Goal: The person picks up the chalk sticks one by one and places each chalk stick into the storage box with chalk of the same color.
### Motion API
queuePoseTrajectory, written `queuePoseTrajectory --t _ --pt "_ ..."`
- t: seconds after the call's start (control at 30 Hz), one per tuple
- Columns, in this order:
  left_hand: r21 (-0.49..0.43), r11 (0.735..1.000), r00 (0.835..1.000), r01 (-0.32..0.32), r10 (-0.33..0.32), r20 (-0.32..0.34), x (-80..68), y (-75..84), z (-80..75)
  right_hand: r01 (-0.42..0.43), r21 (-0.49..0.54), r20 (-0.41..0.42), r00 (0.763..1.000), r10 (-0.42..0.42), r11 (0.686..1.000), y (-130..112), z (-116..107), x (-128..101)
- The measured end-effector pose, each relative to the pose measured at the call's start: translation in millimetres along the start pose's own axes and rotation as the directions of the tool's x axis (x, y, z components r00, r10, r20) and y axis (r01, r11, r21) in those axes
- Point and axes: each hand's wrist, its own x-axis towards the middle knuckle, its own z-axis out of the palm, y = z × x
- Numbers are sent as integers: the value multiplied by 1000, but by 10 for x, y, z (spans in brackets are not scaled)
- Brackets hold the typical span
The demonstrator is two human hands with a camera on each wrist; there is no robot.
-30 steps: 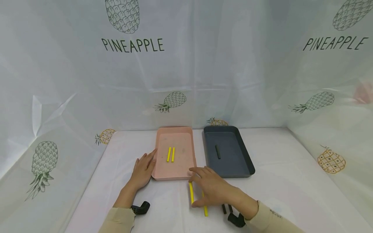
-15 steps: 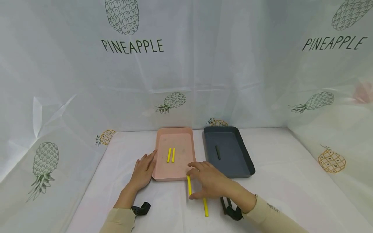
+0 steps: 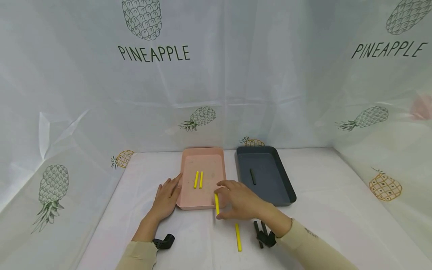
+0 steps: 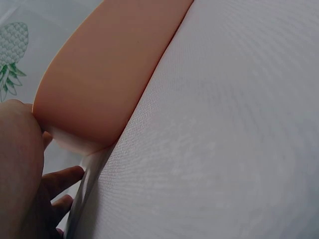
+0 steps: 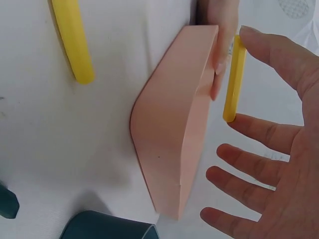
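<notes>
The thumb and the forefinger (image 5: 271, 47) of the right hand (image 3: 243, 204) pinched a yellow stick (image 5: 234, 79) by its two ends, while the other fingers were spread and relaxed below it. The stick hung just over the near right corner of the pink tray (image 3: 189, 200) — in the head view it crossed the tray's near edge, so it was not yet inside. The left hand (image 3: 166, 198) lay flat on the table (image 3: 320, 195) with straight fingers, which touched the left wall of the tray near its near left corner.

To do this step well, I judged that the stick should be carried a little further, over the rim, and kept level, so that neither end caught on the tray's edge. The left hand should press on the wall so that the tray does not slide. It would be tidy to lay the stick along the two yellow sticks (image 3: 198, 179) that lay side by side in the middle of the tray — parallel, and not on top of them.

Another yellow stick (image 3: 238, 237) lay on the table near its front edge. To the right, the dark tray (image 3: 287, 187) held one dark stick (image 3: 252, 176).
</notes>
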Motion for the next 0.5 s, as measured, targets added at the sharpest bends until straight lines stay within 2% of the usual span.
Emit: queuePoseTrajectory --t 0.5 --pt "2 1000 1000 -15 15 -10 8 -7 4 -39 17 -20 999 40 999 132 40 225"
